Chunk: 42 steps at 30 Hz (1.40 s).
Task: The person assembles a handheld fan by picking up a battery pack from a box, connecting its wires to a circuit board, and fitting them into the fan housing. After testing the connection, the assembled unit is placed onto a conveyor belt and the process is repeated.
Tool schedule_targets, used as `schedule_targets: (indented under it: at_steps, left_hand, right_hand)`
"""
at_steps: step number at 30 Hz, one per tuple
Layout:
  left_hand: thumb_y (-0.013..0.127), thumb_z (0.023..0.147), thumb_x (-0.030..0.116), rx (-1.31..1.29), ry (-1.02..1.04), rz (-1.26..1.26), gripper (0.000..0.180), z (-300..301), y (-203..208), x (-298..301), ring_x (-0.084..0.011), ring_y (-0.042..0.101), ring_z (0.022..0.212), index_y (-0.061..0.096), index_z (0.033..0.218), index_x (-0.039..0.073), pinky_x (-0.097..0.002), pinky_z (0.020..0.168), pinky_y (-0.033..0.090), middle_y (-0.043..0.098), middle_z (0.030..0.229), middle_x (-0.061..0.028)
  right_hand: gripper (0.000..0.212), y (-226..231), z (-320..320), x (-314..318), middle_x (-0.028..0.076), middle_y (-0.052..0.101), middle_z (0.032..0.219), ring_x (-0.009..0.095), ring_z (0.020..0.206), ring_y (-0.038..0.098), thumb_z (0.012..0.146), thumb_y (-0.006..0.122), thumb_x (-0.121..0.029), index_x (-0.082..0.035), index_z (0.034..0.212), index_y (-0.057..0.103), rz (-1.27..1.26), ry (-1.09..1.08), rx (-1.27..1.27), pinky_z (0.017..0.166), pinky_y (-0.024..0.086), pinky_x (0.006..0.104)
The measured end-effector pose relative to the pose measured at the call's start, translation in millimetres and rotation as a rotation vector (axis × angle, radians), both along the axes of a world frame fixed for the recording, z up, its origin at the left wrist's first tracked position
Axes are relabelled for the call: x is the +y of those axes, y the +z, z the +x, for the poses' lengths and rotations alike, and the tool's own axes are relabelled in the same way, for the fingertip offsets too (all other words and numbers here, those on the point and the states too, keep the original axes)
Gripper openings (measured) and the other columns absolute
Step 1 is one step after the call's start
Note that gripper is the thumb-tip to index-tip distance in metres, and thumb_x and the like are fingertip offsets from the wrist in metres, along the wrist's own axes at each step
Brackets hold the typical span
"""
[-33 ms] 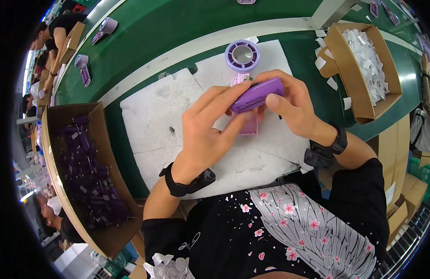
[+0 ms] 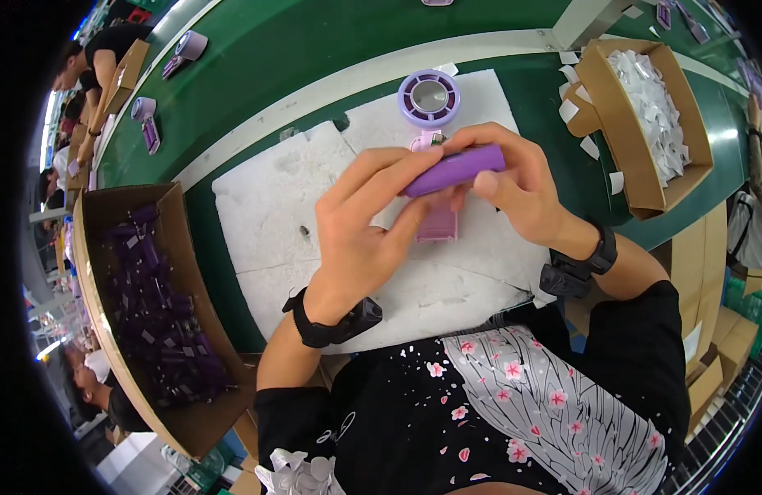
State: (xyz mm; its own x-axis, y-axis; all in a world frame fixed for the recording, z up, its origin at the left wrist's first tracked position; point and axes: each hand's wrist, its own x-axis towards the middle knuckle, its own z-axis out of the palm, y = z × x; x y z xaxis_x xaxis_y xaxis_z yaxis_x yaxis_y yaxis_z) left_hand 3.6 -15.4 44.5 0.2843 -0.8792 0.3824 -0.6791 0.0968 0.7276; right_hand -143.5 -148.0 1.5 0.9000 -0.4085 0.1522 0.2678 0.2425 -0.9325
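Observation:
A purple cylindrical battery (image 2: 455, 171) is held level above the work mat, tilted slightly up to the right. My left hand (image 2: 369, 219) is closed on its left end, fingertips on top and thumb below. Around its right end my right hand (image 2: 517, 181) is closed, thumb at the near side. Beneath both hands lies a small handheld fan with a lilac round head (image 2: 430, 98) and a pink handle (image 2: 437, 224). The middle of that handle is hidden by my hands and the battery. A bit of green circuit board shows near the fan's neck.
The white foam mat (image 2: 274, 239) lies on a green bench. At left stands a cardboard box (image 2: 201, 330) of purple batteries; at right, a cardboard tray (image 2: 637, 157) holds white pieces. More fans (image 2: 150, 132) rest beyond a pale rail (image 2: 315, 87). Other people work at far left.
The battery has been rolled between my fingers, so its printed side no longer shows. My left hand has shifted slightly left; the fan stays in place.

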Motion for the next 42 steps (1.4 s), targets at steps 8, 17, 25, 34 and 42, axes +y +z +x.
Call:
schedule_targets:
  at_steps: [8,17,25,34,42]
  left_hand:
    - [0.065,0.061,-0.015,-0.013,-0.023,-0.206,0.038,8,-12,6,-0.0230,0.066,0.086,0.076,0.089,0.007,-0.0293,0.074,0.057,0.064,0.101,-0.0115]
    - [0.071,0.064,-0.007,-0.037,-0.248,-0.036,0.031,2,-10,7,-0.0241,0.062,0.090,0.075,0.091,0.008,-0.0335,0.074,0.054,0.062,0.102,-0.0126]
    - [0.074,0.070,0.000,0.085,0.178,0.136,0.028,-13,-19,-12,-0.0245,0.059,0.089,0.069,0.098,0.006,-0.0315,0.073,0.051,0.057,0.098,-0.0101]
    - [0.073,0.077,0.004,0.185,0.113,0.106,0.021,-2,-37,-7,-0.0221,0.062,0.077,0.069,0.098,0.002,-0.0288,0.068,0.052,0.060,0.094,-0.0091]
    - [0.069,0.084,0.007,0.218,0.029,0.023,0.014,8,-41,4,-0.0182,0.063,0.071,0.070,0.096,0.000,-0.0269,0.064,0.051,0.067,0.089,-0.0092]
  right_hand:
    - [0.042,9,1,-2,0.013,0.063,0.115,0.017,0.091,0.065,0.095,0.058,-0.020,0.004,0.128,0.048,-0.013,0.009,0.114,0.079,0.053,0.0289]
    - [0.022,7,1,-3,0.013,0.066,0.102,0.017,0.082,0.065,0.100,0.046,-0.013,0.005,0.108,0.055,-0.156,-0.260,0.131,0.076,0.054,0.0291]
    - [0.017,11,-1,-31,0.006,0.060,0.081,0.013,0.062,0.062,0.098,0.051,-0.014,0.001,0.102,0.057,-0.070,-0.222,0.205,0.056,0.050,0.0264]
    - [0.029,7,8,-6,0.005,0.059,0.088,0.011,0.063,0.059,0.082,0.066,0.001,-0.004,0.110,0.064,-0.678,-0.210,0.306,0.052,0.044,0.0233]
    - [0.030,12,11,1,0.007,0.059,0.091,0.017,0.072,0.061,0.074,0.073,-0.001,-0.006,0.103,0.070,-0.983,-0.309,0.207,0.061,0.047,0.0256]
